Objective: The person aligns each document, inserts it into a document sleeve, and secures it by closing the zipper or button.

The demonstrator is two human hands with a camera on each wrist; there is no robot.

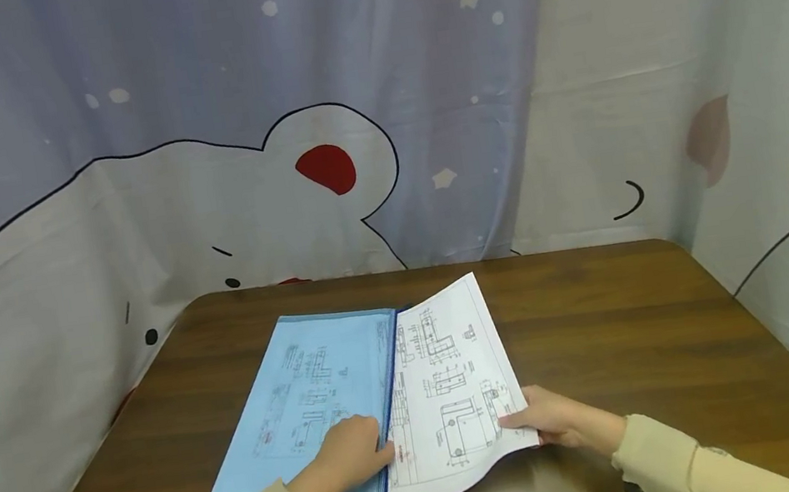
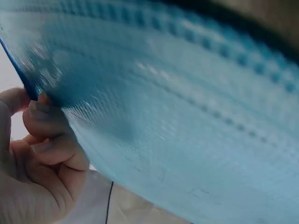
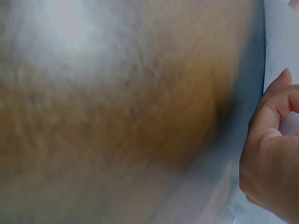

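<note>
Lower middle of the frame, the left hand (image 1: 348,454) pinches the blue folder's (image 1: 297,411) edge on the table (image 1: 641,329), while the right hand (image 1: 559,420) grips the half-out drawing sheet (image 1: 452,389).

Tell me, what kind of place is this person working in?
Probably a makeshift indoor recording corner, not a real office. A brown wooden table stands against cartoon-printed fabric curtains. The left hand holds a blue mesh file pouch and the right hand grips a sheet of technical drawings.
</note>
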